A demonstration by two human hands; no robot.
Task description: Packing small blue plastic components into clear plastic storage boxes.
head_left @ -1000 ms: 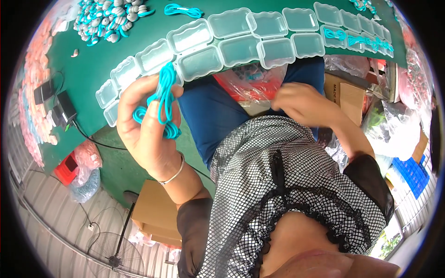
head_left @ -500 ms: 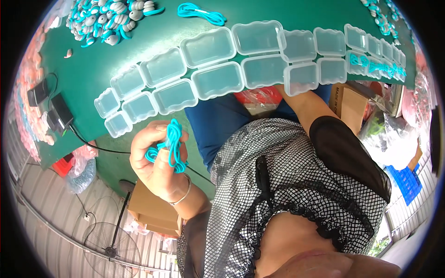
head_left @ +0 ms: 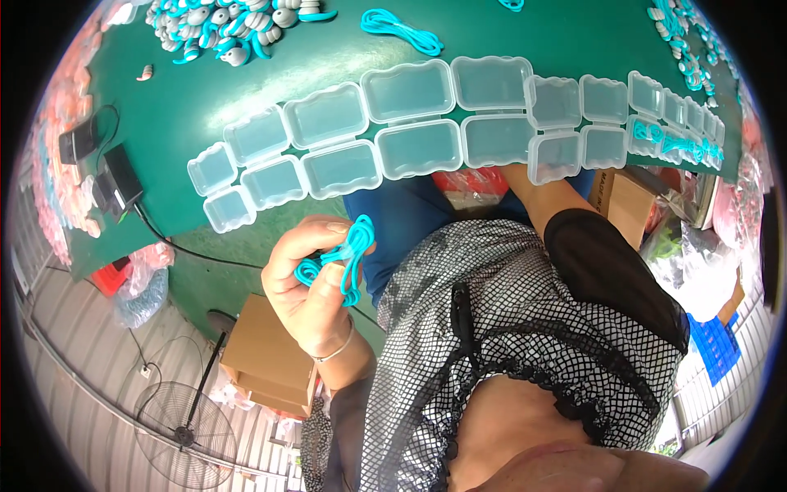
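My left hand (head_left: 316,283) is closed, thumb and fingers pinching a bundle of turquoise cord (head_left: 354,254) whose loops stick out on both sides. It is held up before the table edge, close to the left end of a row of clear plastic boxes (head_left: 420,152) with open lids. Towards the far right of that row, some boxes contain turquoise cord (head_left: 693,149). My right forearm (head_left: 551,195) reaches to the table edge, where the boxes and table hide my right hand. Further back on the green table lies a loose turquoise cord bundle (head_left: 402,31).
Grey and turquoise beaded pieces (head_left: 234,25) are heaped at the back left, with more (head_left: 684,41) at the back right. A black power adapter (head_left: 123,176) with a cable sits on the left. Below are a cardboard box (head_left: 266,353) and a fan (head_left: 184,435).
The whole view has shifted, so the table and boxes appear further right and slightly lower. My left hand still grips the cord bundle and appears further right with the scene.
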